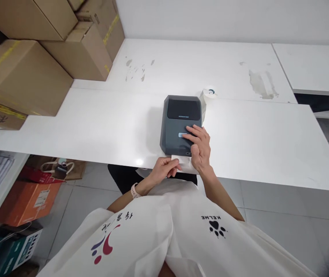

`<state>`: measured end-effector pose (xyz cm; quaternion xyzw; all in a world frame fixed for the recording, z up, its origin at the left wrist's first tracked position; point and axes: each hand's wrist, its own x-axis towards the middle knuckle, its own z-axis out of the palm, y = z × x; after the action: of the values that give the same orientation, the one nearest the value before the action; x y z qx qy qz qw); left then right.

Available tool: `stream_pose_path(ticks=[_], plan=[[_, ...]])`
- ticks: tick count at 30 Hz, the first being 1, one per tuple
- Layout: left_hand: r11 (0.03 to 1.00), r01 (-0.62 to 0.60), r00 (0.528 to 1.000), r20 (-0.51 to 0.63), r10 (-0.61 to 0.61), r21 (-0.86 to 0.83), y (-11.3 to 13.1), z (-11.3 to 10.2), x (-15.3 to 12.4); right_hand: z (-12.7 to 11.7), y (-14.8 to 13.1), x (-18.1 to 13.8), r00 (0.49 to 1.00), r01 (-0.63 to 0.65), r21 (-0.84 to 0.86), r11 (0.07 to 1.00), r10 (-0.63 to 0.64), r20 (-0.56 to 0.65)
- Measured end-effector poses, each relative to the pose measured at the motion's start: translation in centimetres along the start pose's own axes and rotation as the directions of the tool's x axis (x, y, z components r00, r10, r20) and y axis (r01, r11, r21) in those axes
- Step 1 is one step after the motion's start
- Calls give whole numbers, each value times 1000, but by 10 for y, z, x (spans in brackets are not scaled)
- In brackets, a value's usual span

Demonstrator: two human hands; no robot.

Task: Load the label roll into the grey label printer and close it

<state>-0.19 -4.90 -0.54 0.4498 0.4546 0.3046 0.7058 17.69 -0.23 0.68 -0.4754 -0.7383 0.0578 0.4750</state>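
A dark grey label printer (176, 127) stands near the table's front edge, with a small lit panel on its top. My right hand (200, 148) lies on the printer's right side, fingers stretched out, one fingertip at the lit panel. A white paper label (178, 158) sticks out of the printer's front. Its end is pinched between the thumb and fingers of my left hand (166, 167), just below the printer. Behind the printer at the right stands a roll of white labels (206, 95), partly hidden.
Cardboard boxes (25, 77) are stacked on the left of the white table (253, 142). An orange box (28, 200) and bags sit on the floor at lower left. The table's front edge runs close to my body, and a wall (210, 19) rises behind.
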Motion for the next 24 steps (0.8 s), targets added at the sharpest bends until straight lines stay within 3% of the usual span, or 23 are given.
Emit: stream_pose_path(ticks=[6,8,9,10,12,14,16,18,20,24], plan=[[999,-15,1000,-3,16,37,8,0,3,-12,-7,10,993,71,-278,958,-42,108],[996,-76,993,-88,81,55,7,0,-3,-14,-7,11,990,60,-263,963,-24,138],[989,-131,973,-182,141,67,6,0,-6,-15,-6,9,990,41,-232,972,-7,143],[977,-198,929,-301,214,84,6,-2,-8,-14,-6,5,991,13,-191,981,13,136],[936,-324,775,-530,344,134,6,-7,-11,-11,-5,-7,994,-67,-93,993,75,81],[902,-398,637,-657,402,166,8,-15,-10,-6,-5,-20,989,-148,4,989,148,4],[893,-419,589,-699,406,166,12,-26,-3,0,-4,-26,979,-190,82,978,195,-56],[905,-394,613,-688,389,160,20,-35,8,3,-3,-19,978,-171,115,978,183,-97],[919,-351,678,-629,382,179,31,-41,23,2,0,4,981,-122,104,987,136,-139],[930,-245,818,-457,350,273,53,-40,53,-9,11,83,987,-38,64,997,47,-154]])
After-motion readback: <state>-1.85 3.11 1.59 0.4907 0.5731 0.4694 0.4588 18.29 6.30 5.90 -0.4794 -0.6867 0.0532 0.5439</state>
